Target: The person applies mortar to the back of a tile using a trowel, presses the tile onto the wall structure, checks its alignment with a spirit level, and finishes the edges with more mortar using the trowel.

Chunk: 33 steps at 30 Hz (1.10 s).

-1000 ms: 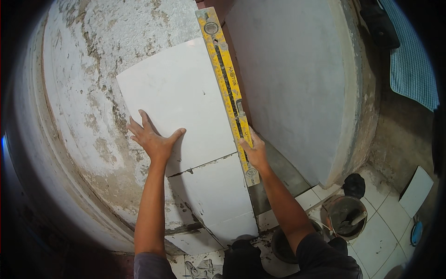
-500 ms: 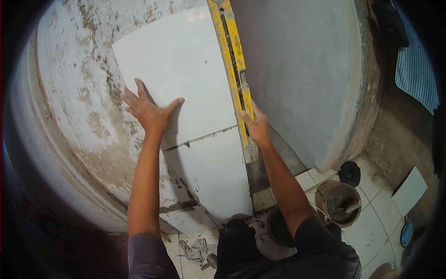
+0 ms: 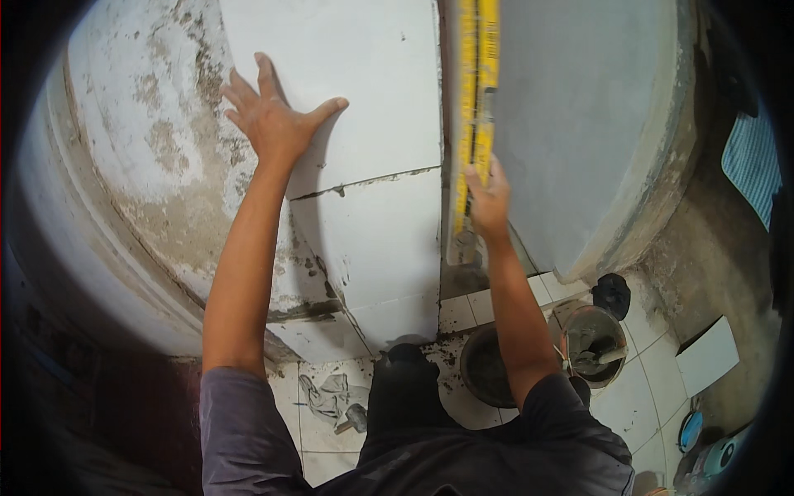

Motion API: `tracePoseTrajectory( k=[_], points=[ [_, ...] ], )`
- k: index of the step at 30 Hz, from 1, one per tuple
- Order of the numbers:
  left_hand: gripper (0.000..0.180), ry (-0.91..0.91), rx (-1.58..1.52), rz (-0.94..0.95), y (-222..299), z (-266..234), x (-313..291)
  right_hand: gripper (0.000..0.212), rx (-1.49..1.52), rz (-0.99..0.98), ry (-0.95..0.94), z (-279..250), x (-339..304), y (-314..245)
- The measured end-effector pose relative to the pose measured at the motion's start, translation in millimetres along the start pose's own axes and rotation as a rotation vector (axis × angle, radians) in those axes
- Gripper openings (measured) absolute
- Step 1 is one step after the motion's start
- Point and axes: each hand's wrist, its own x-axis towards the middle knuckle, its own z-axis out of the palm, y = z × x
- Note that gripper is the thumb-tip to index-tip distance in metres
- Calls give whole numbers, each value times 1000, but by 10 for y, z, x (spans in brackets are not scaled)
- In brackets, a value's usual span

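Note:
My left hand (image 3: pixel 277 124) lies with fingers spread at the left edge of the upper white wall tile (image 3: pixel 372 91). Its thumb reaches over the tile's face. Below, across a joint with dark mortar in it, sits a second white tile (image 3: pixel 380 240). A long yellow spirit level (image 3: pixel 480 50) stands upright beside the tiles' right edge, a little apart from it. Fingers and thumb of my right hand (image 3: pixel 490 198) are closed round the level near its lower end. The level's top runs out of the picture, and it is slightly blurred.
Bare, patchy wall (image 3: pixel 165 157) lies to the left, a grey plastered wall (image 3: pixel 579 124) to the right. On the tiled floor are a mortar bucket (image 3: pixel 616 376), a dark basin (image 3: pixel 480 368), a mallet (image 3: pixel 353 419), a rag (image 3: pixel 322 397) and a loose tile (image 3: pixel 709 355).
The spirit level, in my right hand, has come away from the tiles' right edge and moved right. My left hand stays spread at the upper tile. The view has shifted.

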Motion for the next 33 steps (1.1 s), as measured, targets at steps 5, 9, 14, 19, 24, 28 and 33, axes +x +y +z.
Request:
tracePoseTrajectory(
  k=[5, 9, 14, 19, 24, 28, 33],
  points=[
    [106, -25, 80, 60, -299, -37, 28, 33, 88, 252, 65, -817, -441, -416],
    [88, 130, 293, 324, -465, -222, 191, 34, -282, 317, 237, -2106, -883, -732],
    [85, -144, -66, 480, -582, -241, 368, 53, -1053, 210, 246, -3569, -1844, -1512],
    [92, -111, -33, 510, -705, -163, 329, 50, -1121, 304, 477, -4033, -2560, -1691],
    [99, -72, 23, 471, -640, -153, 281, 45, -1246, 374, 687, -4295, -3129, -1727],
    [93, 34, -104, 550, -602, -35, 305, 49, -1318, 454, 832, -4310, -3583, -1788],
    [88, 147, -111, 619, -667, 48, 283, 62, -1533, 714, 1079, -4305, -4450, -1687]
  ],
)
